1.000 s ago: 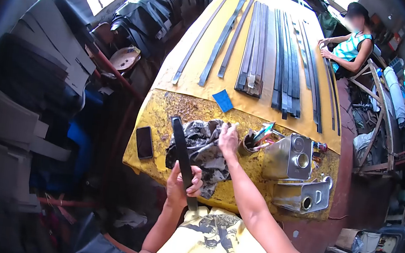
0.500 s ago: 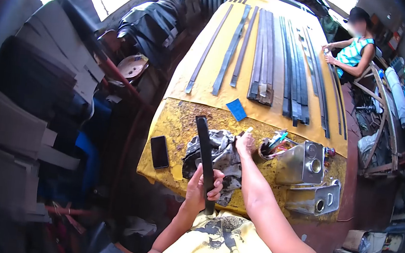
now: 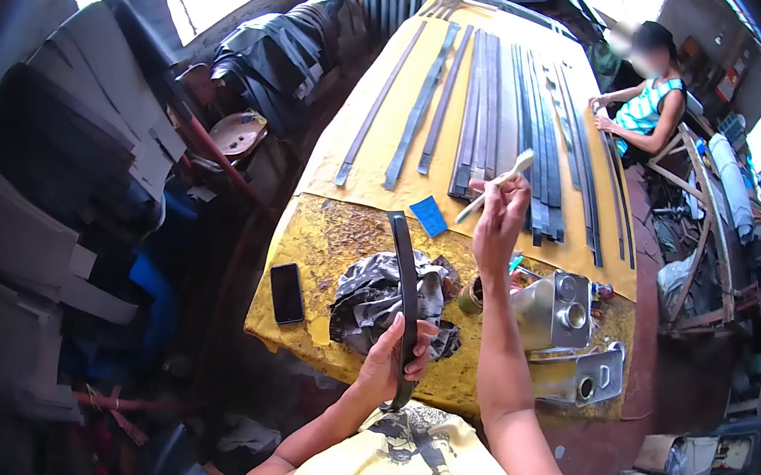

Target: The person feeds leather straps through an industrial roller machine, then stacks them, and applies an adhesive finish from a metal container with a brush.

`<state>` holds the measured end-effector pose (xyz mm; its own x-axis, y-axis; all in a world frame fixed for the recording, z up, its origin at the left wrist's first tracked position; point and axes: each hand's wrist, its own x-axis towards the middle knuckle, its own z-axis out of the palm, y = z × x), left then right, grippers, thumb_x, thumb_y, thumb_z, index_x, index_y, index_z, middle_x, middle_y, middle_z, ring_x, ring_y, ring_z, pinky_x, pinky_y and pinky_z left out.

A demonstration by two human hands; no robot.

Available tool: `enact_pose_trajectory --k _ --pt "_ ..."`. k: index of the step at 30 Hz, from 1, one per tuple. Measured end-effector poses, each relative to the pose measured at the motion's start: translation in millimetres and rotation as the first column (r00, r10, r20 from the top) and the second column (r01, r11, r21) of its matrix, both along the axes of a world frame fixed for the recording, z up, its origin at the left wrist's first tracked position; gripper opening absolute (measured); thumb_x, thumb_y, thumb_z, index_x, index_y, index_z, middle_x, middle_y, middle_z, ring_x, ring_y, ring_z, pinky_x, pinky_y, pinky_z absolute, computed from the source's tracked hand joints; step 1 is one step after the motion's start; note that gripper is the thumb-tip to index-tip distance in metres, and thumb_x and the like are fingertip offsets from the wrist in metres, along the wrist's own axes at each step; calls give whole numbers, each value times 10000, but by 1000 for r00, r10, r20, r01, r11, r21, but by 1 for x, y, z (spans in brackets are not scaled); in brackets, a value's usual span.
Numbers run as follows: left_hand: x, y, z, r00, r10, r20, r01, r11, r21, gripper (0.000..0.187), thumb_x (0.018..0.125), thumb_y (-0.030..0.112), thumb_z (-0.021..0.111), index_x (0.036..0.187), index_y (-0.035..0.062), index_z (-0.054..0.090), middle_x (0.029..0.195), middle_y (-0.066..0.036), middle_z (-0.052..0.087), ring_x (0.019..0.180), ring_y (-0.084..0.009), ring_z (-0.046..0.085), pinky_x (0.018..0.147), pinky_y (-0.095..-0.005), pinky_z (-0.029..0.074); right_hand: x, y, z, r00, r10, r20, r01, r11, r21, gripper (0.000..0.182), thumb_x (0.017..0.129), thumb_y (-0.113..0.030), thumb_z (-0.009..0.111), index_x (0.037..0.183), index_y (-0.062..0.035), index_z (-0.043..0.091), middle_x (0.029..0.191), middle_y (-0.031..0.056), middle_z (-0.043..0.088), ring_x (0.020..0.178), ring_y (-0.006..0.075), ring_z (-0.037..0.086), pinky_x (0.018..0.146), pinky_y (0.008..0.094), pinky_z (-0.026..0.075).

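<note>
A dark strip [image 3: 404, 268] stands nearly upright in front of my chest, slightly curved, with my left hand [image 3: 400, 356] closed round its lower part. My right hand [image 3: 501, 215] is raised over the table and grips a pale brush [image 3: 520, 162], its bristle end pointing up and right. Behind the strip lies a crumpled black-and-white cloth [image 3: 365, 296]. A small can [image 3: 471, 295] stands below my right wrist. Long dark strips [image 3: 482, 109] lie in rows on the yellow sheet beyond, and a blue piece [image 3: 428, 216] rests near its front edge.
A phone [image 3: 287, 293] lies at the left of the stained yellow table [image 3: 308, 221]. Two metal containers [image 3: 569, 313] [image 3: 593, 379] occupy its right side. A co-worker [image 3: 652, 99] stands at the far right edge, both hands by the strips. Dark material [image 3: 279, 55] is piled at the left.
My right hand has risen from beside the cloth, away from the can, and now shows the brush above the table. The strip in my left hand is tilted a little differently. The view has shifted slightly.
</note>
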<state>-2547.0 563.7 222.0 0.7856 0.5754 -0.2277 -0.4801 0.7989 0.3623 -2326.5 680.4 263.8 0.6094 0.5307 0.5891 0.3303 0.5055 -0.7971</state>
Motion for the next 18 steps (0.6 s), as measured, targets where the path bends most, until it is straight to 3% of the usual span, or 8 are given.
enact_pose_trajectory --k 2,4,7,8,9,11,14,18 --pt "9 -5 5 999 -48 -19 49 996 71 578 1037 536 420 1163 4 609 770 -7 443 568 -88 394 471 -221 337 -14 -51 55 988 144 -59 -145 989 -7 126 1031 -99 438 1121 -26 486 808 26 524 683 62 480 599 221 397" --pt "19 -11 15 995 -86 -56 93 988 121 560 1036 514 447 1161 -9 603 770 -6 440 556 -84 401 469 -218 339 -24 -106 81 996 81 -20 -83 982 -170 126 965 -85 588 1080 -47 550 818 -19 507 694 16 437 586 189 351" --pt "37 -21 24 985 -120 -127 146 964 224 489 1032 440 515 1160 -23 606 773 11 479 527 -67 425 474 -222 349 -26 -171 75 977 145 -158 -194 911 -363 286 863 -126 779 1073 -78 591 828 -54 516 633 -14 382 537 168 289" --pt "45 -25 29 983 -122 -139 151 962 228 438 1032 388 538 1135 -29 625 748 14 488 515 -63 438 472 -216 357 -22 -178 66 984 158 -79 -176 920 -349 302 854 -147 801 1058 -67 594 834 -50 529 568 -29 351 503 147 279" --pt "53 -30 29 978 -142 -154 177 953 248 432 1031 383 541 1129 -28 632 746 16 486 515 -63 438 471 -215 358 -20 -196 69 964 151 -220 -240 853 -463 339 846 -141 811 1096 -52 601 841 -47 532 561 -30 372 487 147 279" --pt "69 -39 29 967 -178 -184 227 928 294 420 1030 374 548 1117 -26 645 741 19 482 515 -61 437 468 -213 359 -11 -219 66 944 83 -318 -251 808 -534 361 860 -108 791 1155 -27 598 860 -29 566 585 -8 420 517 154 411" --pt "91 -56 30 949 -198 -245 274 902 332 371 1020 337 579 1094 -15 670 691 34 483 505 -48 449 465 -209 368 5 -247 48 870 99 -483 -293 891 -346 288 902 -28 710 1156 -11 573 1195 133 667 771 58 643 687 201 561" --pt "115 -76 30 935 -189 -301 309 851 424 332 1016 315 597 1061 -3 682 649 37 494 502 -40 470 461 -214 386 24 -279 39 871 105 -480 -262 926 -272 281 910 -40 704 1157 5 577 1140 146 701 811 100 686 655 220 585"
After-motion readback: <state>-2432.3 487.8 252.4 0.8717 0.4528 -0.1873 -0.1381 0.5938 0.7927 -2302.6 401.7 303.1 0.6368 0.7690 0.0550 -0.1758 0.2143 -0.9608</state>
